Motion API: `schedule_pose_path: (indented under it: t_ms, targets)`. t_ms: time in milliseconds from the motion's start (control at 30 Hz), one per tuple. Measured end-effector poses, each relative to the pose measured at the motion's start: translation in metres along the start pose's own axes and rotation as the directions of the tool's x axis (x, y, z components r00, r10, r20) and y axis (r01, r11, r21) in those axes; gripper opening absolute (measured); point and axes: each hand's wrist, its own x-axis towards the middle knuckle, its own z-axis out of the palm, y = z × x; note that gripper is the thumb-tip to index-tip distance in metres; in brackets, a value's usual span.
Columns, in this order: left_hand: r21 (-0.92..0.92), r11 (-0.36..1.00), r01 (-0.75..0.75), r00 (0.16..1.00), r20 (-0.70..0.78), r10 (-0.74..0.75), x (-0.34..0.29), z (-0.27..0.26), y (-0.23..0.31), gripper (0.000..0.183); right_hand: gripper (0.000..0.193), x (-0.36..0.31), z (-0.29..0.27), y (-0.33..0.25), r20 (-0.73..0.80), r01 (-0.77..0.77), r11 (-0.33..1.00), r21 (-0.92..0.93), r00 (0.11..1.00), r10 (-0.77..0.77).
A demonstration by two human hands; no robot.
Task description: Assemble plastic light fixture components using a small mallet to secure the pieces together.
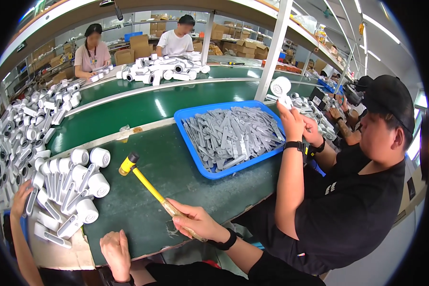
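Note:
A yellow-handled mallet (150,187) with a black-capped yellow head is gripped near the handle's end in my right hand (199,222). Its head is raised over the green work table (143,209) and touches no part. My left hand (115,251) rests by the table's near edge, fingers curled in, with nothing seen in it. To its upper left, white hair-dryer-like housings (99,185) with round vented ends and grey handle strips lie in a group on cardboard (47,255). A blue tray (209,174) heaped with grey plastic strips (233,136) sits farther up the table.
At right a co-worker (348,190) in black holds up a white housing (280,86). Another person's hand (21,198) touches the housings at far left. A green conveyor (148,102) runs behind, with two people beyond it. A metal post (274,52) stands behind the tray.

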Motion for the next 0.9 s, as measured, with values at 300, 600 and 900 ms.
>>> schedule_pose_path:
  t_ms: [300, 600, 900]
  targets:
    - [-0.018, 1.000, 0.014, 1.000, -0.022, -0.014, -0.0024, 0.0008, -0.0026, 0.033, 0.058, -0.0014, 0.0020, -0.0005, -0.016, -0.010, 1.000, 0.010, 1.000, 0.010]
    - [-0.007, 1.000, -0.010, 0.998, -0.059, 0.009, -0.0026, 0.0034, -0.0050, 0.033, 0.059, 0.0010, -0.0006, 0.0059, -0.015, 0.019, 0.999, 0.030, 1.000, -0.019]
    - [-0.039, 0.999, -0.001, 0.997, -0.073, -0.002, -0.0019, 0.0009, 0.0010, 0.036, 0.060, 0.0008, 0.0015, 0.0047, -0.022, 0.024, 1.000, -0.007, 0.999, -0.024]
